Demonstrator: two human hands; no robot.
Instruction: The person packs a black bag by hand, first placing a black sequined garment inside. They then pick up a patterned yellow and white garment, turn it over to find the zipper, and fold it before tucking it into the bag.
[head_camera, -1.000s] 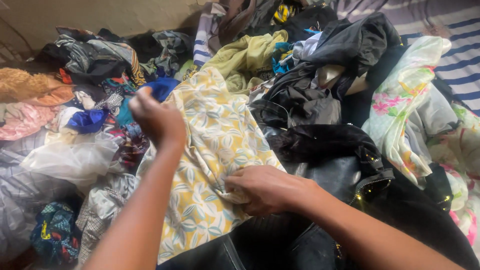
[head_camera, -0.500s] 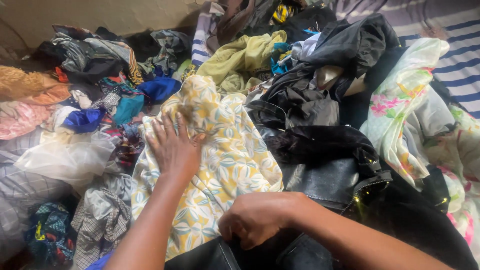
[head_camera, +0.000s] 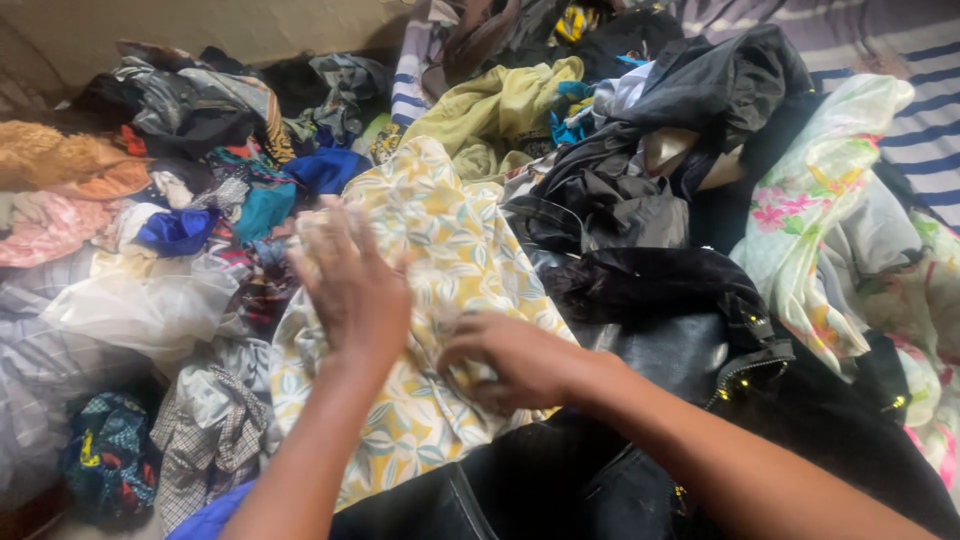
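A yellow cloth with a pale leaf print lies spread over a heap of clothes in the middle. My left hand rests flat on its left part, fingers apart and blurred by motion. My right hand has its fingers curled into a bunch of the same cloth near its lower right edge. Both forearms reach in from the bottom of the view.
A black leather garment with studs lies to the right of the cloth. A floral white fabric and a striped sheet are at far right. Mixed clothes, a lime-yellow garment and a pale wall fill the left and back.
My right hand moved up from the black garment at the bottom onto the yellow cloth and gripped it. My left hand stayed flat on the cloth, shifting slightly.
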